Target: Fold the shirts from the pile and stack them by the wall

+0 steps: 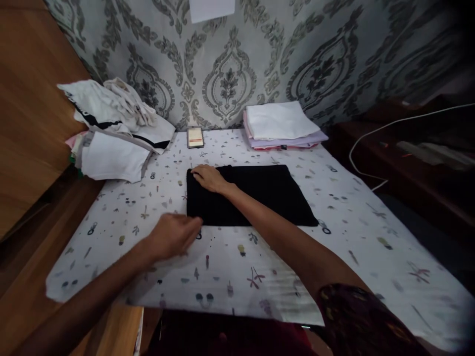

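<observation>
A folded black cloth (267, 193) lies flat on the printed white sheet, its long side running left to right. My right hand (208, 178) rests palm down on its far left corner, fingers laid out over the fabric. By the near left corner is my left hand (178, 235), smeared by motion. Its fingertips reach the cloth's edge, but whether they grip it I cannot tell.
The sheet (222, 257) covers a table-like surface. White and mixed clothes (115, 153) lie heaped at the back left. A stack of folded cloths (278, 121) sits at the back right, and a small framed card (195, 137) lies between. A white cable (356, 148) hangs at right.
</observation>
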The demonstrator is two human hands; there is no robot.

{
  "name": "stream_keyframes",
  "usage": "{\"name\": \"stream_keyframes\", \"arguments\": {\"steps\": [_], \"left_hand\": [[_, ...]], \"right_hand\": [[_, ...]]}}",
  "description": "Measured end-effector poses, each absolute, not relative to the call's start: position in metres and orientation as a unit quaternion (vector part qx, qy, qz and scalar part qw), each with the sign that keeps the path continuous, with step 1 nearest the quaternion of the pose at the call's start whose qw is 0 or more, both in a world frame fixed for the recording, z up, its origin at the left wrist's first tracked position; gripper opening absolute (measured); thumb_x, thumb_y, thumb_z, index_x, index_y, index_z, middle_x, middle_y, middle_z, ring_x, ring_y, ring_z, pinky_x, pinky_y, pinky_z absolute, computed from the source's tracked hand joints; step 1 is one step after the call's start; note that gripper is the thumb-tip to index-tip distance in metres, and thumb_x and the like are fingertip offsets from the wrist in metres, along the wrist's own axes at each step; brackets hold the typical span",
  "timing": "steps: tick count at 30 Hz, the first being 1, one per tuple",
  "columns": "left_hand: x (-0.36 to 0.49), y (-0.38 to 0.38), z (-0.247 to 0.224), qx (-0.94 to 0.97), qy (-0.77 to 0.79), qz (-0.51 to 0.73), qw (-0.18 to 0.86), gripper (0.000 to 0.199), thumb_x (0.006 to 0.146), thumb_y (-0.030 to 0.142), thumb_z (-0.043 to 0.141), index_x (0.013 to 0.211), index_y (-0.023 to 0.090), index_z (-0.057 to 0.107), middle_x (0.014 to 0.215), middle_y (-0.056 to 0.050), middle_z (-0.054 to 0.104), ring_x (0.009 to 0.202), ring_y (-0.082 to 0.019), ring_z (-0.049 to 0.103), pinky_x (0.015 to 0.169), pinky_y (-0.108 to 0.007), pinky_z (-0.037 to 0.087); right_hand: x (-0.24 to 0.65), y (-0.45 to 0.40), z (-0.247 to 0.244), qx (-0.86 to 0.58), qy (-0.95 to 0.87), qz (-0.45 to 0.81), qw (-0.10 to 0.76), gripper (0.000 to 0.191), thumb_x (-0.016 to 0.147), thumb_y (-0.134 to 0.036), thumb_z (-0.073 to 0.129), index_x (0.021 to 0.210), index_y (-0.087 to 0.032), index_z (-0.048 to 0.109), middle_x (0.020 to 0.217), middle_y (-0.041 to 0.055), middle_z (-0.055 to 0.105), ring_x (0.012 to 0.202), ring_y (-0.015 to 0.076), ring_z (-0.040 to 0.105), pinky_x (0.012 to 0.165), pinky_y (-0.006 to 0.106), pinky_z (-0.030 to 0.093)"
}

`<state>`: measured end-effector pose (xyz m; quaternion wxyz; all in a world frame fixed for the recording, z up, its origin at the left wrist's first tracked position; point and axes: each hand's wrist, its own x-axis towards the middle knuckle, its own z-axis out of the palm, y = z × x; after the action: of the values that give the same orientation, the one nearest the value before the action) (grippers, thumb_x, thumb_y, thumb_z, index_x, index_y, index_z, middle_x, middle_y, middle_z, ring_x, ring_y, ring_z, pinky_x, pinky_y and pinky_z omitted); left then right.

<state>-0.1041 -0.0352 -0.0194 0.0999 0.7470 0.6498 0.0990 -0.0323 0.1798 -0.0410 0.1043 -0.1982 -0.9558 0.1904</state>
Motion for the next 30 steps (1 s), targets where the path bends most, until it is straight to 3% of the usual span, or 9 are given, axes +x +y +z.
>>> {"name": "stream_keyframes", "arguments": {"steps": [4, 11, 22, 25, 28, 30], "left_hand": [[-0.069, -0.061, -0.031, 0.72, 0.685, -0.045, 0.107, 0.065, 0.081, 0.01, 0.045, 0.144, 0.024, 0.048, 0.072, -0.009, 0.069, 0.062, -0.023, 0.062, 0.058, -0.034, 0.038], [-0.049, -0.046, -0.026, 0.632, 0.765, -0.115, 0.035, 0.047, 0.085, 0.004, 0.035, 0.12, 0.013, 0.064, 0.076, -0.019, 0.069, 0.068, -0.03, 0.067, 0.056, -0.035, 0.037], [-0.038, -0.086, -0.024, 0.629, 0.755, -0.182, -0.029, 0.059, 0.084, -0.002, 0.041, 0.141, 0.007, 0.049, 0.078, -0.015, 0.071, 0.069, -0.026, 0.07, 0.057, -0.032, 0.048], [-0.038, -0.088, -0.011, 0.63, 0.755, -0.182, 0.012, 0.05, 0.086, 0.0, 0.043, 0.133, 0.01, 0.055, 0.079, -0.012, 0.073, 0.07, -0.025, 0.071, 0.059, -0.032, 0.05], [-0.046, -0.083, 0.01, 0.611, 0.776, -0.149, 0.047, 0.028, 0.096, 0.016, 0.041, 0.11, 0.016, 0.065, 0.077, -0.009, 0.073, 0.071, -0.026, 0.071, 0.06, -0.034, 0.051], [-0.057, -0.073, 0.022, 0.598, 0.796, -0.093, 0.019, 0.027, 0.099, 0.025, 0.038, 0.106, 0.019, 0.064, 0.084, -0.009, 0.074, 0.079, -0.026, 0.072, 0.064, -0.034, 0.052]], "right_hand": [[-0.029, 0.178, -0.042, -0.205, -0.953, 0.193, 0.116, 0.035, 0.102, -0.022, 0.04, 0.128, -0.014, 0.062, 0.13, 0.0115, 0.064, 0.12, 0.0231, 0.055, 0.103, 0.035, 0.039], [-0.028, 0.175, -0.042, -0.198, -0.957, 0.176, 0.118, 0.036, 0.102, -0.022, 0.039, 0.129, -0.014, 0.062, 0.13, 0.0115, 0.064, 0.121, 0.0229, 0.056, 0.103, 0.036, 0.039], [-0.029, 0.177, -0.051, -0.198, -0.957, 0.163, 0.138, 0.035, 0.101, -0.024, 0.042, 0.127, -0.016, 0.064, 0.13, 0.0108, 0.064, 0.12, 0.0244, 0.056, 0.103, 0.039, 0.039], [-0.03, 0.179, -0.054, -0.191, -0.951, 0.192, 0.148, 0.033, 0.1, -0.022, 0.044, 0.125, -0.016, 0.065, 0.13, 0.0117, 0.064, 0.12, 0.0256, 0.056, 0.104, 0.042, 0.039], [-0.031, 0.182, -0.054, -0.185, -0.944, 0.22, 0.163, 0.032, 0.098, -0.02, 0.046, 0.122, -0.015, 0.066, 0.128, 0.0128, 0.065, 0.119, 0.0259, 0.057, 0.105, 0.043, 0.04], [-0.031, 0.184, -0.051, -0.184, -0.94, 0.226, 0.176, 0.032, 0.097, -0.018, 0.046, 0.123, -0.015, 0.065, 0.126, 0.0116, 0.066, 0.118, 0.0235, 0.058, 0.104, 0.04, 0.042]]}}
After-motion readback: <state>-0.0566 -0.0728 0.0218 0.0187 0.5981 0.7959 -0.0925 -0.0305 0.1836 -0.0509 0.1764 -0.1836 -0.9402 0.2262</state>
